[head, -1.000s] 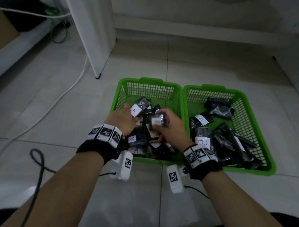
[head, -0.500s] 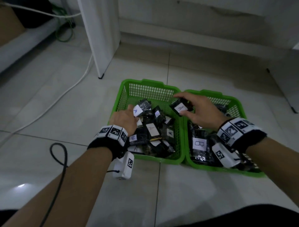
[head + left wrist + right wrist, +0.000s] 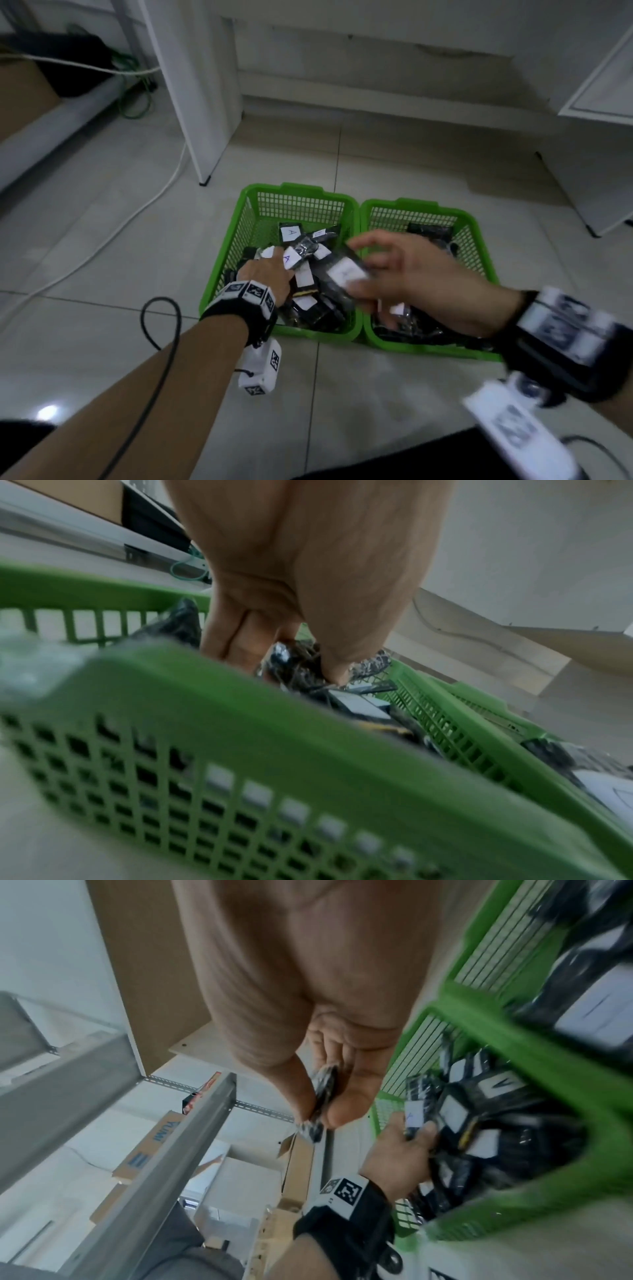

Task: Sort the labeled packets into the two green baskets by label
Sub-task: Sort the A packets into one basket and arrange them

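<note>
Two green baskets stand side by side on the tiled floor, the left basket [image 3: 284, 187] and the right basket [image 3: 416, 202], both holding several black packets with white labels. My left hand [image 3: 281, 263] is down inside the left basket and pinches a packet labelled A [image 3: 291, 261]; the left wrist view shows thumb and fingers on crinkly dark plastic [image 3: 294, 664]. My right hand [image 3: 363, 263] hovers over the rims where the baskets meet and pinches a black packet with a blurred white label [image 3: 344, 273], seen edge-on in the right wrist view [image 3: 322, 1096].
A white cabinet leg [image 3: 205, 181] stands behind the left basket, and a white cable [image 3: 137, 212] runs over the floor at left. A black cable [image 3: 161, 308] loops by my left forearm. A white cabinet [image 3: 599, 171] stands at far right. The wall lies beyond the baskets.
My right hand lifted a packet out of the left basket, carried it over the right basket, and now holds it back above the shared rims. My left hand stayed in the left basket.
</note>
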Demonstrator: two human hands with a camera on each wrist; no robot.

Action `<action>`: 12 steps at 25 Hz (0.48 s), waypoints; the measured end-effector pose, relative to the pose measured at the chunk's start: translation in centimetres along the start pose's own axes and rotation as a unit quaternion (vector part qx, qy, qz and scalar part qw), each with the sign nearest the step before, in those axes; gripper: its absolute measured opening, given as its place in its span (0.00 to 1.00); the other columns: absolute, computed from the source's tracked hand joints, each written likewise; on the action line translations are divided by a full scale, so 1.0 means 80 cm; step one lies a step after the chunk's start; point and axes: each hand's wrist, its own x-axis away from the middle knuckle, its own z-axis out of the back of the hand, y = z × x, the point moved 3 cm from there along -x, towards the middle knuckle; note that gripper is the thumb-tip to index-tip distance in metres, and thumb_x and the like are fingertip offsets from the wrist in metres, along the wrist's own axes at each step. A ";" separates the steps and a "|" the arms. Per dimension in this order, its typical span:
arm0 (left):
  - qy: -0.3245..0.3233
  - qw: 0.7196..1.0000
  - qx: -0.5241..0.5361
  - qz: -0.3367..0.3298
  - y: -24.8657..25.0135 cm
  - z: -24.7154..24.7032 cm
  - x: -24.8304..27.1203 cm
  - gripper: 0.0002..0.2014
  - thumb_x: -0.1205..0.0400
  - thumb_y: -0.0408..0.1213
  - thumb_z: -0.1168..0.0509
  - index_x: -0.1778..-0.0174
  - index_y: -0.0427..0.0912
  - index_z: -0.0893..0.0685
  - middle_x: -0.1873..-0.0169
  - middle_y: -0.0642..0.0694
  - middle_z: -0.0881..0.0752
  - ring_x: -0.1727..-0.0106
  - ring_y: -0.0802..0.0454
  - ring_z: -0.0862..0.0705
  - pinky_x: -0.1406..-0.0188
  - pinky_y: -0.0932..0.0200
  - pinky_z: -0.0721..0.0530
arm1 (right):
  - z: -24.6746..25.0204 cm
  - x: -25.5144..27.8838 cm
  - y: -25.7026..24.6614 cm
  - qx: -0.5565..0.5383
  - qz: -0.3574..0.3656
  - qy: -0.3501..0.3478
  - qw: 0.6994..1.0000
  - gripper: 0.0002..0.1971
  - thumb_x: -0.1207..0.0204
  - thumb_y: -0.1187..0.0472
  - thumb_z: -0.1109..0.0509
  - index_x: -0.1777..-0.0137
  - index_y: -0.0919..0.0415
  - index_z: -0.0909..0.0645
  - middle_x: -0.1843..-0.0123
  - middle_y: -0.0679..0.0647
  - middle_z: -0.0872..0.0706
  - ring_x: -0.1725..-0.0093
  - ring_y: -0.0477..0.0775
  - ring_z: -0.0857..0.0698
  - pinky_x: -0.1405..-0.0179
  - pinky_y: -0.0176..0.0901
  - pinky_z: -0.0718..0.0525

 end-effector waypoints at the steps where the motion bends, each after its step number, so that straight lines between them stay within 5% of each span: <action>1: -0.001 1.000 -0.010 -0.007 -0.002 0.002 -0.002 0.23 0.13 0.47 0.49 0.25 0.39 0.31 0.36 0.36 0.15 0.37 0.35 0.16 0.42 0.48 0.17 | -0.020 -0.031 -0.005 -0.024 0.010 0.016 1.000 0.25 0.27 0.72 0.21 0.32 0.60 0.22 0.49 0.64 0.07 0.63 0.62 0.12 0.78 0.45 0.15; 5: 0.032 0.996 0.068 -0.038 -0.028 0.015 -0.001 0.24 0.14 0.53 0.43 0.26 0.42 0.32 0.43 0.35 0.13 0.42 0.34 0.14 0.48 0.47 0.18 | -0.040 -0.168 0.028 -0.015 -0.039 0.155 0.987 0.24 0.28 0.72 0.19 0.34 0.63 0.21 0.54 0.60 0.07 0.69 0.53 0.11 0.79 0.42 0.16; 7: 0.075 0.989 0.124 -0.032 -0.059 0.021 0.000 0.23 0.17 0.52 0.36 0.30 0.43 0.28 0.47 0.36 0.12 0.45 0.34 0.14 0.50 0.47 0.17 | -0.029 -0.204 0.054 0.058 -0.076 0.216 0.972 0.17 0.32 0.69 0.21 0.44 0.61 0.15 0.60 0.56 0.07 0.71 0.54 0.14 0.77 0.43 0.18; 9: 0.113 0.974 0.198 -0.004 -0.085 0.022 -0.002 0.20 0.19 0.50 0.32 0.37 0.42 0.25 0.52 0.37 0.11 0.51 0.33 0.13 0.55 0.47 0.15 | -0.022 -0.220 0.065 0.145 -0.093 0.192 0.966 0.09 0.33 0.64 0.25 0.54 0.66 0.13 0.67 0.57 0.12 0.72 0.54 0.18 0.77 0.41 0.23; 12: 0.149 0.959 0.242 -0.006 -0.090 0.028 -0.012 0.18 0.20 0.51 0.31 0.41 0.43 0.23 0.60 0.39 0.10 0.60 0.37 0.11 0.59 0.47 0.13 | -0.032 -0.224 0.062 0.308 -0.109 0.061 0.943 0.07 0.28 0.61 0.27 0.57 0.65 0.10 0.59 0.52 0.10 0.67 0.49 0.17 0.71 0.36 0.19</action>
